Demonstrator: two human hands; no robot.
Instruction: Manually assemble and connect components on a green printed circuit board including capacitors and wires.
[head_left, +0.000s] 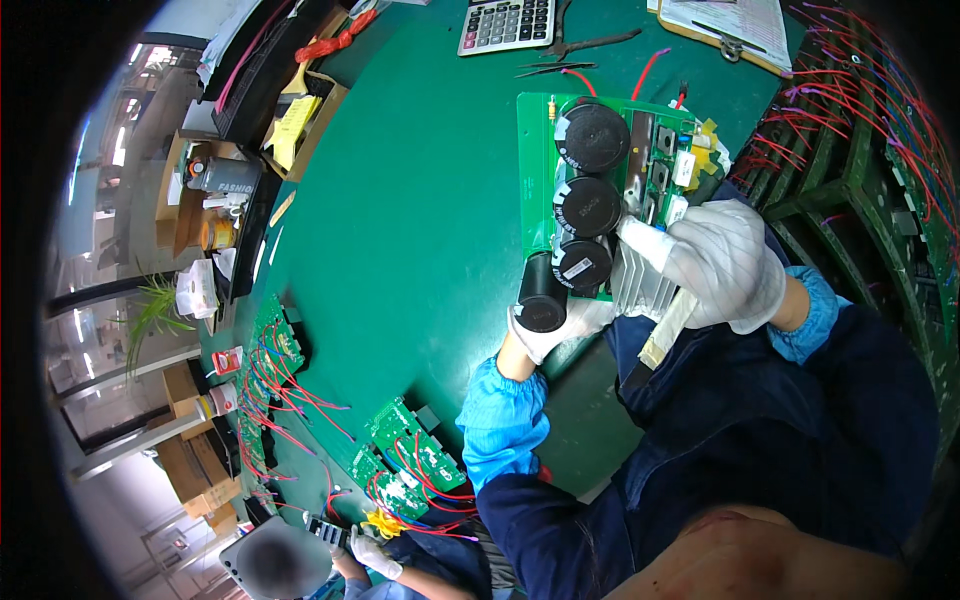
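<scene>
A green circuit board (536,170) with big black round capacitors and a finned metal heat sink (640,280) is tilted up over the table's near edge. My left hand (570,328), in a white glove, is closed on its near end beside a black capacitor (542,293) that lies on its side; most of those fingers are hidden behind the board. My right hand (728,265), gloved too, is curled around a pale flat stick (668,330), whose lower end sticks out below the fist. One finger reaches to the gap between capacitors and heat sink.
A calculator (507,24), pliers (590,43) and a clipboard (735,30) lie on the green table (400,200) at the far side. At right stands a rack (830,220) with red-wired boards. More wired boards (415,445) lie near left, beside a co-worker's gloved hand (375,553).
</scene>
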